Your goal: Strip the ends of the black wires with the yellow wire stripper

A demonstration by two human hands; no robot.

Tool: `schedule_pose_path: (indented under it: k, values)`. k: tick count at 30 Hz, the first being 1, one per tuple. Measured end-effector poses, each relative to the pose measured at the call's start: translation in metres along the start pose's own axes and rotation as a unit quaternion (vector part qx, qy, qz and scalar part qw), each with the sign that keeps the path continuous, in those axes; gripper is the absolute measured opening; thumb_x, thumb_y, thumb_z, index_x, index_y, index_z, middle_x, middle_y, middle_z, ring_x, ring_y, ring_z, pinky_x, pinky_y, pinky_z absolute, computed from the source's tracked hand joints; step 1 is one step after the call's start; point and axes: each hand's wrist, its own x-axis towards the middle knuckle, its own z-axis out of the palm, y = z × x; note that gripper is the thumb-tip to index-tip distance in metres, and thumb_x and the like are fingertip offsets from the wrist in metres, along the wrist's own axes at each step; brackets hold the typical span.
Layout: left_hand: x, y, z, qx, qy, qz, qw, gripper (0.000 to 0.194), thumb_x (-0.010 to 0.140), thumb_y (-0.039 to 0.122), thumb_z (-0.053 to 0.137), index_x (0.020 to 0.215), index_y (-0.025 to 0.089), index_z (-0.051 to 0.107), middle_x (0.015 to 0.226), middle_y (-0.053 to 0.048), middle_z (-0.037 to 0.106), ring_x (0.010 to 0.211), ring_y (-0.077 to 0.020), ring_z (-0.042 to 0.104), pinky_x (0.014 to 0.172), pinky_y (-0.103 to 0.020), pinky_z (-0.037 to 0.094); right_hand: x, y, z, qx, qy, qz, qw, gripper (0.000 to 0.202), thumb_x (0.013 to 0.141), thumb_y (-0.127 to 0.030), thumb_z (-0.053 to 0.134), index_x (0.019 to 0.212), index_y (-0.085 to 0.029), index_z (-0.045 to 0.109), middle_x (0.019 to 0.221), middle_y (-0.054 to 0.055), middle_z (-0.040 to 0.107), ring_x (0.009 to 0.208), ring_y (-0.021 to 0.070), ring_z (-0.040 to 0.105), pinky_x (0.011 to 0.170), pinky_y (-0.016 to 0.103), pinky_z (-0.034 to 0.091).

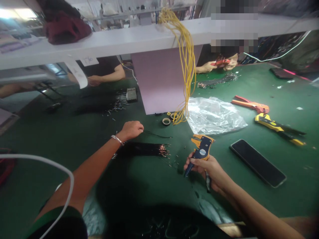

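L hand (131,129) stretched fwd, pinched on blk wire (157,135); R hand (203,166) angled inward, clamped round strippers (203,146).

On the table (299,172) I saw, through my remote link, the wire bundle (141,149) left of the wire stripper (203,143) and the phone (258,162) right of it. Two hand tools (270,122) lay beyond the phone, the plastic bag (216,116) to their left; tape rolls (166,124) sat left of the bag, before the panel (159,79).

Wire tips (163,150) shiny met., bag (216,117) glossy, crinkly plast.
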Motion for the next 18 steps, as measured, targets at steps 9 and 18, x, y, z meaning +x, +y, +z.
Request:
schedule_pose_path:
  k: [9,18]
  values:
    - [-0.033,0.019,-0.01,-0.042,0.028,0.072,0.996,0.022,0.086,0.029,0.053,0.093,0.023,0.073,0.104,-0.002,0.069,0.097,-0.0179,0.061,0.088,-0.029,0.045,-0.019,0.009,-0.02,0.006,0.011,0.002,1.0,0.021,0.068,-0.025,0.079,0.084,-0.017,0.068,0.076,0.006,0.069,0.072,0.0256,0.068,0.071,0.042,0.054]
    - [-0.074,0.05,0.008,-0.085,-0.033,0.182,0.979,0.055,0.078,0.036,0.07,0.127,0.017,0.056,0.127,-0.011,0.056,0.112,-0.0251,0.05,0.097,-0.037,0.042,-0.037,0.016,-0.031,0.017,0.03,-0.004,0.999,0.017,0.071,-0.023,0.076,0.084,-0.018,0.068,0.077,0.006,0.068,0.074,0.0252,0.067,0.076,0.043,0.053]
